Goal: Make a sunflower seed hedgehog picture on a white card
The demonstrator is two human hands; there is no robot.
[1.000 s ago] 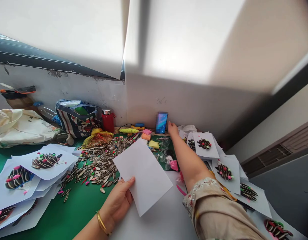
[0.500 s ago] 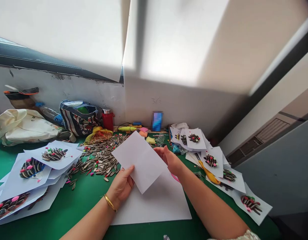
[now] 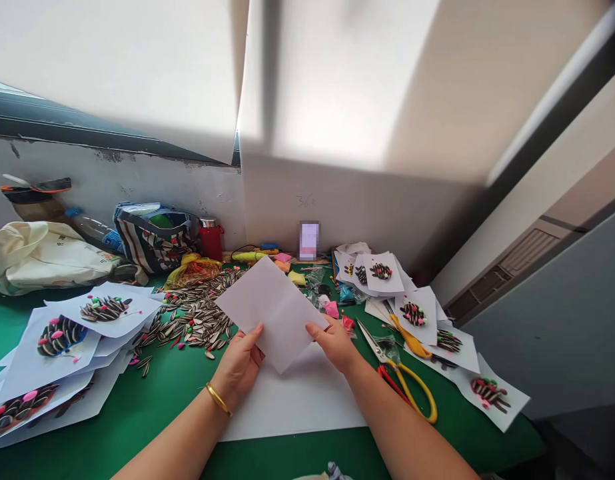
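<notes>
Hiding seeds (image 3: 197, 317), paper (image 3: 274, 310) meets left hand (image 3: 240, 363) (right hand (image 3: 337, 343)).

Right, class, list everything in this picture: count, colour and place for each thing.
small white sheet: one, white, held up mid-scene
large white sheet: one, white, lying flat beneath it
sunflower seeds: many, black-and-white striped, heaped left of the small sheet
seed pictures: several, on white paper, piled left and right
scissors: one clear pair, yellow-handled, right of the large sheet
flask: one, red, far back, left of centre
table: one, green, under everything
left hand: one, gold bangle, grip on small sheet's lower edge
right hand: one, grip on its right edge
</notes>
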